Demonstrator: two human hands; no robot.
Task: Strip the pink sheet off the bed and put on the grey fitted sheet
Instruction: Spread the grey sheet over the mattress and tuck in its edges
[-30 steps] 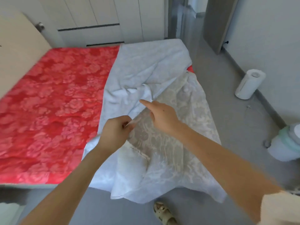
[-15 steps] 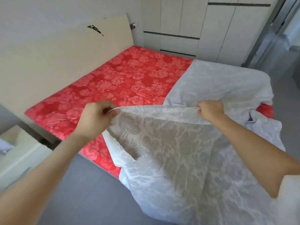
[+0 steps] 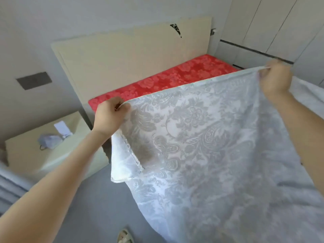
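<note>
The grey fitted sheet, pale with a grey floral pattern, hangs stretched in the air between my two hands. My left hand grips its hem at a corner, where a folded flap hangs down. My right hand grips the same hem farther right and higher. Behind the sheet lies the bed's red floral surface, bare near the headboard; the sheet hides most of the rest.
A cream headboard stands behind the bed. A cream nightstand at the left carries a crumpled mask and a card. White wardrobe doors fill the back right. Grey floor lies below, with a sandal at the bottom edge.
Both hands have lifted the sheet's hem higher and spread wider apart. The view has turned left toward the headboard and nightstand, and the sheet now covers more of the bed.
</note>
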